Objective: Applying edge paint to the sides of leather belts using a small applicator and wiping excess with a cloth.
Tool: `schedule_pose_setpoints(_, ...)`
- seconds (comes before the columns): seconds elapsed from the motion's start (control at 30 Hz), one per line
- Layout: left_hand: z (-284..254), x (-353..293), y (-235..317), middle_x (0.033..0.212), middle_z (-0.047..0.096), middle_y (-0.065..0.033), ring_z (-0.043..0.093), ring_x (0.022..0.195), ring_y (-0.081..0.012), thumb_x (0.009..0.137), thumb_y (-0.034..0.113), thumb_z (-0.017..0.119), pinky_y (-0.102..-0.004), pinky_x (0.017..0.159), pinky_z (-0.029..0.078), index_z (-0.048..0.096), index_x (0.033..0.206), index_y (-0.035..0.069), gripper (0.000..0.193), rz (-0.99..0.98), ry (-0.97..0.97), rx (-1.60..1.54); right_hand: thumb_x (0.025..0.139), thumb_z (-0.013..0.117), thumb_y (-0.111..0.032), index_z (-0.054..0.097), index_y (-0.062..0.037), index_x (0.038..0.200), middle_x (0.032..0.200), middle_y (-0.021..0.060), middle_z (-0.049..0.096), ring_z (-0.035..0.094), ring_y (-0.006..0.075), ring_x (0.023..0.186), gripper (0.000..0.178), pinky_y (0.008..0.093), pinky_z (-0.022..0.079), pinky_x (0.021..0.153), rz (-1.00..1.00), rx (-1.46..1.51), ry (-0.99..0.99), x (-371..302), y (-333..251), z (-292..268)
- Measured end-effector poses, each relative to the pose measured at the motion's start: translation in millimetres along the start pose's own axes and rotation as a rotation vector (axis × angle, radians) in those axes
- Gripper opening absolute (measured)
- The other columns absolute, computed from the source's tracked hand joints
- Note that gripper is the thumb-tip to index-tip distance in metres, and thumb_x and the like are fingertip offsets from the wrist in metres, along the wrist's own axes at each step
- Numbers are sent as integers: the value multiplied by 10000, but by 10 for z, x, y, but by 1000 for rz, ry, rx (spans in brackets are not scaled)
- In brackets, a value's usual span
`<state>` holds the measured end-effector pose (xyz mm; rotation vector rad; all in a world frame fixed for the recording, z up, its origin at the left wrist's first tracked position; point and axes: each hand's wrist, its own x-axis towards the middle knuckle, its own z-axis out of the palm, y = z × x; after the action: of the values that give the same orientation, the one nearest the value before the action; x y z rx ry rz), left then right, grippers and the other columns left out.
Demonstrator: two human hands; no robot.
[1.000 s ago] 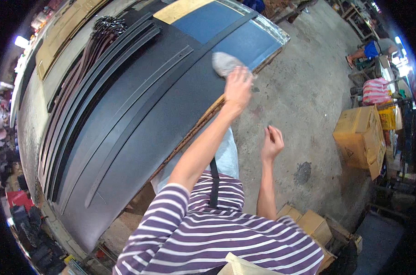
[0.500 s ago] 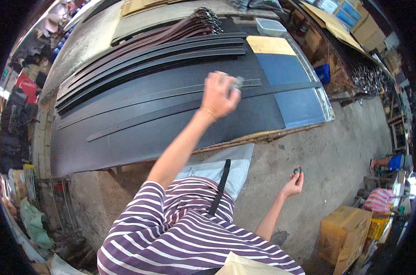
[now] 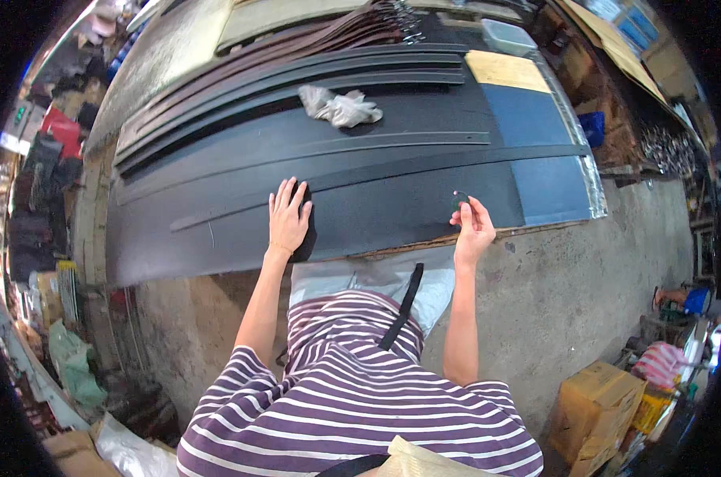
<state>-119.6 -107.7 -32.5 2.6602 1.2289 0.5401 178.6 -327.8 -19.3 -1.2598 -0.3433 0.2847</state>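
My left hand (image 3: 289,221) lies flat on the black tabletop (image 3: 360,230), fingers outstretched, holding nothing. Its fingertips are by a long dark strap (image 3: 400,167) that runs across the table. Over the front edge, my right hand (image 3: 473,230) pinches a small dark curved piece (image 3: 460,197), perhaps a buckle; its exact kind is too small to make out. Beyond the strap lies a thinner grooved strap (image 3: 424,140). A crumpled clear plastic bag (image 3: 341,108) rests farther back, against several stacked black straps (image 3: 297,87).
Brown straps with metal ends (image 3: 360,28) are piled at the far side. A clear plastic tub (image 3: 508,37), a tan sheet (image 3: 507,71) and a blue panel (image 3: 527,119) occupy the table's right end. On the floor at lower right stands a cardboard box (image 3: 595,413).
My left hand has let go of the crumpled bag, now on the table, and come back to lie flat nearer me. My right hand has risen from beside me to the table's front edge with its small piece.
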Motion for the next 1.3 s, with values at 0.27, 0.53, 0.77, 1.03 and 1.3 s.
schedule_pose_setpoints(0.27,45,50,123,1507,441,-122,359,1434,-302,969,202,505,-542,1161,261,505,1417,127,454,-13,58,25,954,660,-71,659,42,1137,806,63,651,595,93,633,214,236,526,559,-76,-260,90,-30,189,108)
schedule_pose_setpoints(0.53,70,75,25,1482,468,-139,385,1414,-304,853,26,508,-490,1158,286,502,1399,65,547,35,133,-138,949,670,-68,649,37,1160,823,50,654,576,83,620,237,220,503,547,-92,-287,102,85,230,88)
schedule_pose_setpoints(0.77,-168,20,-533,1543,381,-178,292,1467,-339,969,372,537,-569,1174,222,431,1464,78,585,-207,103,30,945,673,-67,650,30,1156,827,48,658,578,76,648,233,210,491,552,-81,-288,67,131,260,16)
schedule_pose_setpoints(1.03,-740,-538,-2256,1577,333,-189,287,1473,-343,971,604,445,-515,1172,253,404,1487,45,762,-607,154,358,955,654,-62,643,47,1156,876,55,662,576,84,656,229,213,486,550,-71,-313,65,100,212,52)
schedule_pose_setpoints(1.3,-1229,-579,-2672,1548,353,-218,293,1457,-343,834,743,554,-463,1165,286,414,1471,3,986,-693,38,402,929,686,-74,659,36,1156,864,60,658,593,92,660,253,232,529,571,-35,-329,100,16,200,122)
